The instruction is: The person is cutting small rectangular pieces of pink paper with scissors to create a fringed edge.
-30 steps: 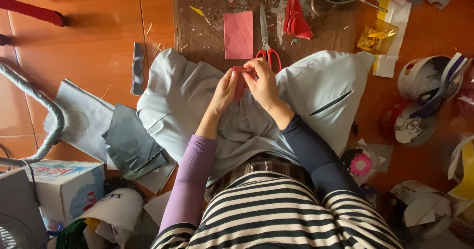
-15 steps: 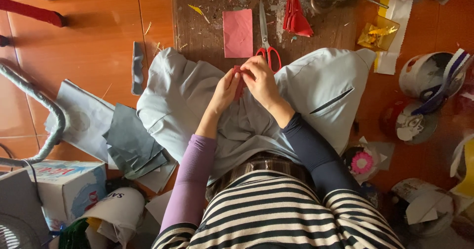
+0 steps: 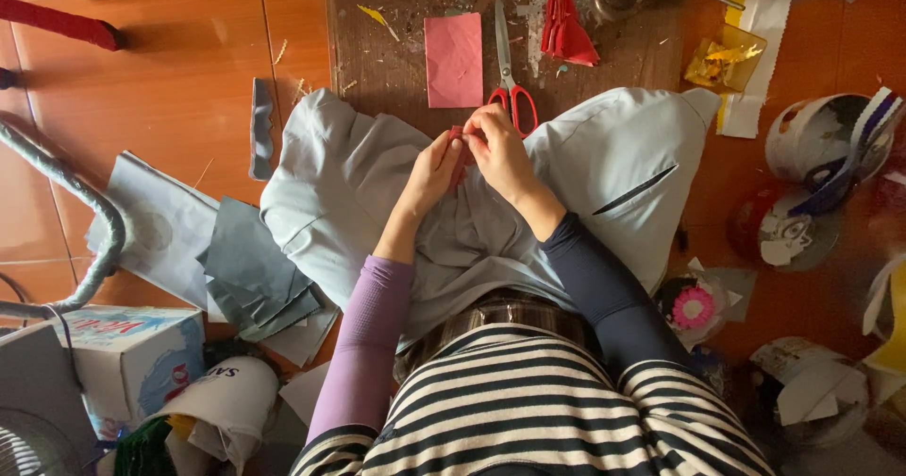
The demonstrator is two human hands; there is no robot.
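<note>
I am pinching a small red paper piece [image 3: 460, 146] between both my left hand [image 3: 432, 169] and right hand [image 3: 500, 150], fingers closed on it, over my lap; red-handled scissors [image 3: 510, 80] lying just beyond on the brown mat's [image 3: 377, 61] near edge.

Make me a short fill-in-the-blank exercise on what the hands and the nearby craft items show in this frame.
1. Both hands, the left hand and the right hand, pinch a small piece of ____ paper.
2. The scissors on the brown mat have ____ handles.
3. The flat pink sheet lies to the ____ of the scissors in the picture.
4. The person's top has a ____ pattern.

Missing words: red; red; left; striped
</note>
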